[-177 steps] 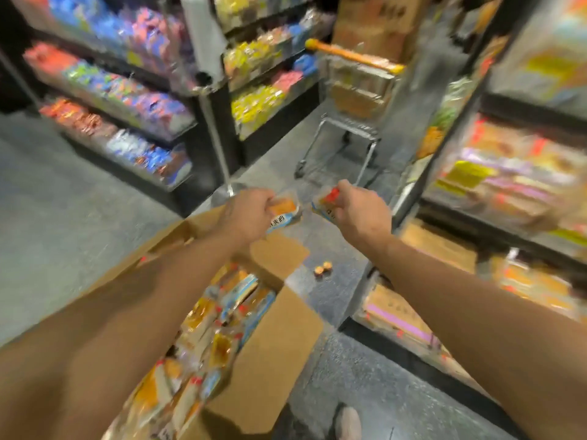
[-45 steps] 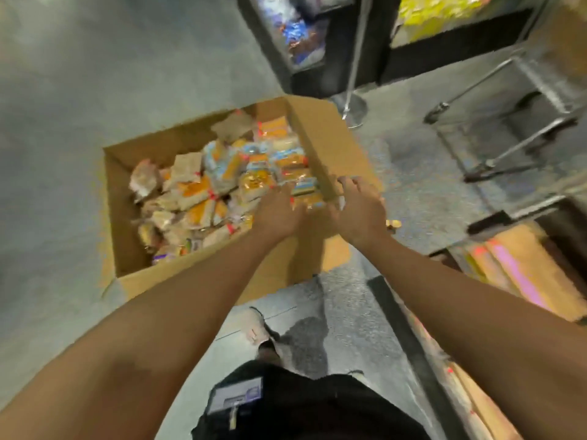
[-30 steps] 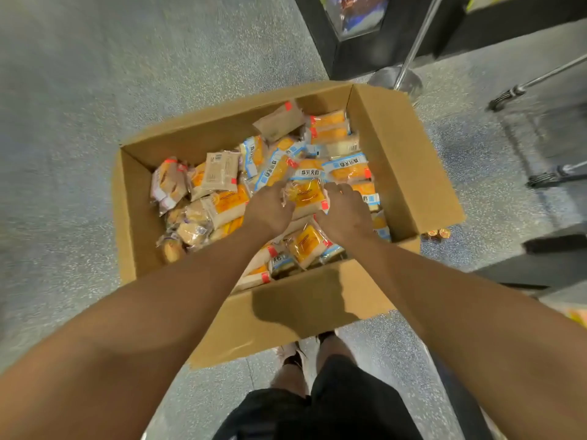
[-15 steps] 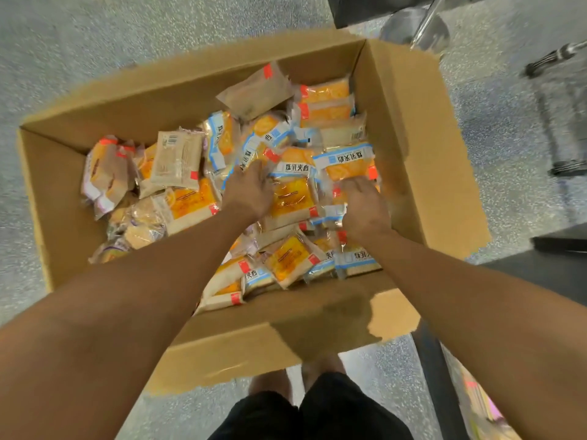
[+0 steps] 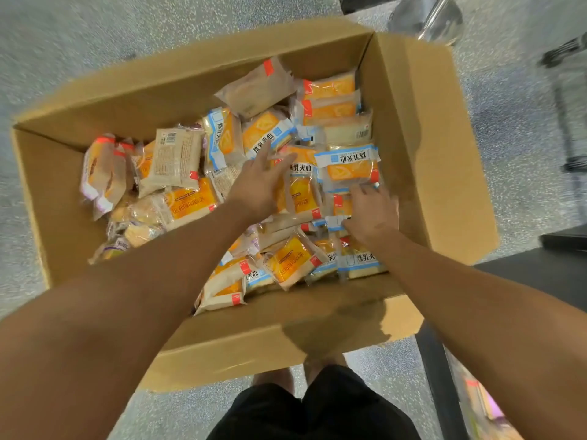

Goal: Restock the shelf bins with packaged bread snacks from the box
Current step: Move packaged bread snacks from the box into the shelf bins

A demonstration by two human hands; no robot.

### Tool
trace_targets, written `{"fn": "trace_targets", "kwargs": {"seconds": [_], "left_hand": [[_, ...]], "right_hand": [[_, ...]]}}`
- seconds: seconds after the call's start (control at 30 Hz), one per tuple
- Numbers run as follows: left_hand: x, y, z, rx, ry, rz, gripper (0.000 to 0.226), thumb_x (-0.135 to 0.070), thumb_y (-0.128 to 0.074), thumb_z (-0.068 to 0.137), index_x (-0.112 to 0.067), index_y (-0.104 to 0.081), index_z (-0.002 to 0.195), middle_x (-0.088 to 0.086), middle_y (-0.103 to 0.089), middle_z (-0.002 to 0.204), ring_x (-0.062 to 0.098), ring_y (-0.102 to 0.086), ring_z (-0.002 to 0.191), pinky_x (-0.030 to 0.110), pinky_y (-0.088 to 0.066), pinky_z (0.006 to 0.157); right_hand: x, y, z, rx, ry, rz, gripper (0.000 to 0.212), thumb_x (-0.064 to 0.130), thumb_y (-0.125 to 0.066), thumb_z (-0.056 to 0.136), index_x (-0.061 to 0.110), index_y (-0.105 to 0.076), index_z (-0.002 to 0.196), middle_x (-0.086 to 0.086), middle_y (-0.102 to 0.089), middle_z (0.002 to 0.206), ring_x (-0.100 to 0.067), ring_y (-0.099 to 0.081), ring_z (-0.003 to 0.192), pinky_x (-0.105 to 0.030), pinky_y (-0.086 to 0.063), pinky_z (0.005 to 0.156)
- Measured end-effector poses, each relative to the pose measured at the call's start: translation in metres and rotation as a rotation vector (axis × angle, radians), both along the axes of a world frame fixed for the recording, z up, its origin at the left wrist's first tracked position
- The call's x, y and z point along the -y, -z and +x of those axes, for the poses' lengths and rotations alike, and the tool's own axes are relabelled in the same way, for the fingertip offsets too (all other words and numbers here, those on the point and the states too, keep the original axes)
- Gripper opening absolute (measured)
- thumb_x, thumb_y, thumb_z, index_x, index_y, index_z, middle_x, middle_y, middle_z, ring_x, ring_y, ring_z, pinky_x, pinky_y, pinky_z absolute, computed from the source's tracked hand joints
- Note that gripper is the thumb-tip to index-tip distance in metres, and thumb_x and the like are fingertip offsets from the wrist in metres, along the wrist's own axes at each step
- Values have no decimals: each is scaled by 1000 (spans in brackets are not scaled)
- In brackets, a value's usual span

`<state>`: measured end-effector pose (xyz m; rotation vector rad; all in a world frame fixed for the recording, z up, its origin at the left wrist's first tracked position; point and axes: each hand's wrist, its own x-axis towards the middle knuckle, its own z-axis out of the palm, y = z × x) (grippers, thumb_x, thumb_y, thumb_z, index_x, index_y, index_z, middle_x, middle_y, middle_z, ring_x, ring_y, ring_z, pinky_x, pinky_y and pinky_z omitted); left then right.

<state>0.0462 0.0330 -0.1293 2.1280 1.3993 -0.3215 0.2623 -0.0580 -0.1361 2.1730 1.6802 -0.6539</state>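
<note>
open cardboard box (image 5: 425,147) of orange-and-blue wrapped bread snacks (image 5: 347,168).
left hand (image 5: 259,185) fingers spread flat on packets; right hand (image 5: 371,211) fingers curled among packets, grip unclear.

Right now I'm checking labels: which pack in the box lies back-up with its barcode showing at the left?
The pale beige pack left of the left hand: barcode at its top edge, no orange front like its neighbours.

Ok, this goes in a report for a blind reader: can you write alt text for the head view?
Seen from above, a person's left hand and right hand reach into an open cardboard box on a speckled floor, both resting on a loose pile of orange and blue bread snack packets. The left fingers are spread flat; the right fingers curl into the pile.
</note>
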Motion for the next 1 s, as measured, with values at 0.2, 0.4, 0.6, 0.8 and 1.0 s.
{"fn": "trace_targets", "kwargs": {"seconds": [0.2, 0.4, 0.6, 0.8, 1.0], "left_hand": [[8, -1, -2, -174, 66, -60, 66, -30, -69, 87, -43, -40, 145, 10, -20, 156, 41, -53, 115, 47, -53, 87], [22, -10, -8, -420, 235, 47, 56, -53, -67, 86, -20, -57, 130, 6, -47, 140, 30, -45, 124, 47, -44, 96], [34, -21, -13, -295, 224, 2, 28, -26, -53, 96, -22, -60, 123, 9, -57, 121, 32, -60, 105, 40, -52, 80], [54, -40, -11, -80, 188, 39, 19, -18, -52, 93, -14, -62, 109, 13, -64, 109, 33, -57, 101, 37, -44, 76], [73, -117, 14, 306, 142, 194, 8, -6, -58, 85, -12, -60, 90, 11, -65, 82, 33, -57, 78, 34, -38, 62]], "right_hand": [[6, -7, -2, 177, -210, -32, 44, 50, -67, 81, 28, -65, 118, -12, -39, 147, -35, -34, 130, -54, -30, 103], [14, -20, 0, 18, -250, -78, 38, 31, -64, 85, 27, -58, 123, -2, -54, 133, -25, -40, 131, -54, -27, 109], [31, -37, 2, 62, -201, -50, 36, 18, -61, 91, 30, -57, 124, 0, -55, 134, -26, -42, 132, -55, -27, 106], [64, -68, 0, 67, -73, 128, 40, 9, -61, 86, 27, -57, 122, 1, -58, 129, -26, -51, 123, -47, -34, 103], [114, -137, 7, 164, 150, 398, 37, 14, -72, 79, 19, -62, 114, -7, -64, 106, -32, -63, 97, -43, -40, 93]]}}
